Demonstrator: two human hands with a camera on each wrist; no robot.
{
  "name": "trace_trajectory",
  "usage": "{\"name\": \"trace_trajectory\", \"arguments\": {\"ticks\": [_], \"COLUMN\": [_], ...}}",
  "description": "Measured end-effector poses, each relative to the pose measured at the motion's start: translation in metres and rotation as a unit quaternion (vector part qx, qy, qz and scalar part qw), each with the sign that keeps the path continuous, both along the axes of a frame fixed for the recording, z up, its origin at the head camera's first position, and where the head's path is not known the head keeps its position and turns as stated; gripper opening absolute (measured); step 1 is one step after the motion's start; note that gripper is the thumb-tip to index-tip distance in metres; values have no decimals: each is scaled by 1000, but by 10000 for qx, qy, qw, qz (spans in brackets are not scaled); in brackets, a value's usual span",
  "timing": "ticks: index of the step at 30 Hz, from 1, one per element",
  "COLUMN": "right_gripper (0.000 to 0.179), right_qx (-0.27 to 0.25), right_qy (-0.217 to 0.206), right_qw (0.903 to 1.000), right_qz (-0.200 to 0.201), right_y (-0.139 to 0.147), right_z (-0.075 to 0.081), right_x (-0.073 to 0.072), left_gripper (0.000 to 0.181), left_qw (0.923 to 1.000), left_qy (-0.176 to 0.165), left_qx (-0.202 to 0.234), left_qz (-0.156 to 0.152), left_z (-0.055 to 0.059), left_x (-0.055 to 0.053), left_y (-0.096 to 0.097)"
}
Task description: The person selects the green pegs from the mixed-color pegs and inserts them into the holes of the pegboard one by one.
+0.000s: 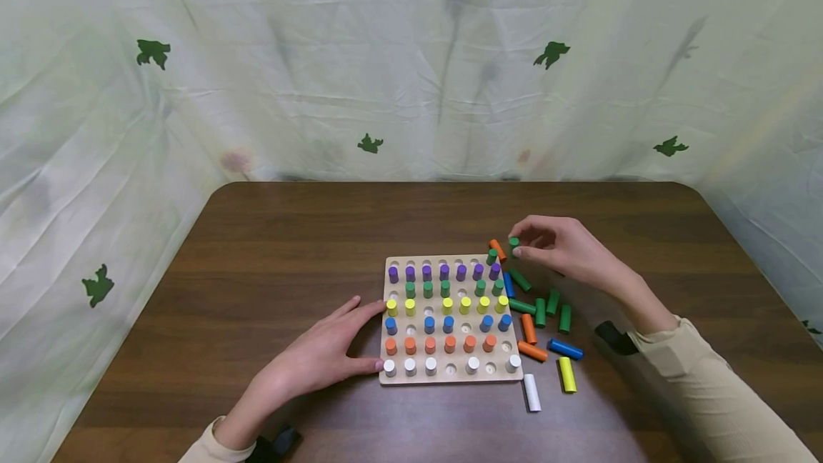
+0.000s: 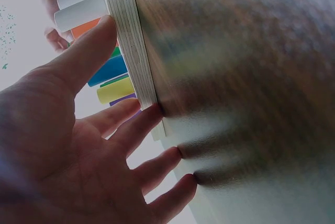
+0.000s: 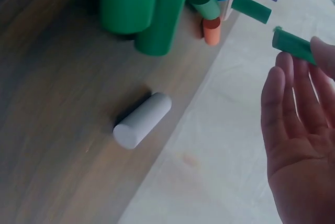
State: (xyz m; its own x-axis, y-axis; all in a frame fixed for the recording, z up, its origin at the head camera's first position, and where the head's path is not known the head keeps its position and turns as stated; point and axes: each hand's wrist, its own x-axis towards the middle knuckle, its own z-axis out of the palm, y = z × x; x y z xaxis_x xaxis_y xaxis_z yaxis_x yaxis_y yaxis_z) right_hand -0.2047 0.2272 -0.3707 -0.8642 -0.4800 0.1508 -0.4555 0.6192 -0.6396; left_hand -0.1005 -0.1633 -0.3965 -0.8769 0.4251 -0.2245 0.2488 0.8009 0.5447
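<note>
A wooden pegboard (image 1: pixel 459 371) lies on the table with rows of coloured pegs standing in its holes. Along its left edge my left hand (image 1: pixel 321 352) rests, thumb and fingertips touching the side, fingers spread and fairly straight. In the left wrist view the thumb lies against the board's rim (image 2: pixel 128 30) near the white pegs (image 2: pixel 81 12). Past the board's far right corner, my right hand (image 1: pixel 566 249) pinches a green peg (image 1: pixel 514 242) between thumb and fingers, held above the table. Close to that peg, another green peg (image 1: pixel 491 257) stands in the far row's last hole.
Right of the board lie several loose green pegs (image 1: pixel 540 312), orange pegs (image 1: pixel 531 351), blue pegs (image 1: pixel 566 349), a yellow peg (image 1: pixel 567 375) and a white peg (image 1: pixel 531 393). A greyish peg (image 3: pixel 142 121) lies apart in the right wrist view. A pale curtain (image 1: pixel 411 56) hangs behind the table.
</note>
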Motion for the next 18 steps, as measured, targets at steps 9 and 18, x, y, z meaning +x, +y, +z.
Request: {"name": "trace_trajectory", "arguments": {"ticks": [9,18], "right_gripper": [19,22], "right_qx": [-338,-610], "right_qy": [-4,-249], "right_qw": [9993,9969], "right_qz": [148,431], "right_y": [-12,-26], "right_z": [6,1], "right_x": [-4,-14], "left_gripper": [80,80], "left_qw": [10000,10000], "left_qy": [-5,-24], "left_qx": [-93,-43], "left_qz": [31,28], "left_z": [-3,-3], "left_x": [-1,-1], "left_y": [0,0]}}
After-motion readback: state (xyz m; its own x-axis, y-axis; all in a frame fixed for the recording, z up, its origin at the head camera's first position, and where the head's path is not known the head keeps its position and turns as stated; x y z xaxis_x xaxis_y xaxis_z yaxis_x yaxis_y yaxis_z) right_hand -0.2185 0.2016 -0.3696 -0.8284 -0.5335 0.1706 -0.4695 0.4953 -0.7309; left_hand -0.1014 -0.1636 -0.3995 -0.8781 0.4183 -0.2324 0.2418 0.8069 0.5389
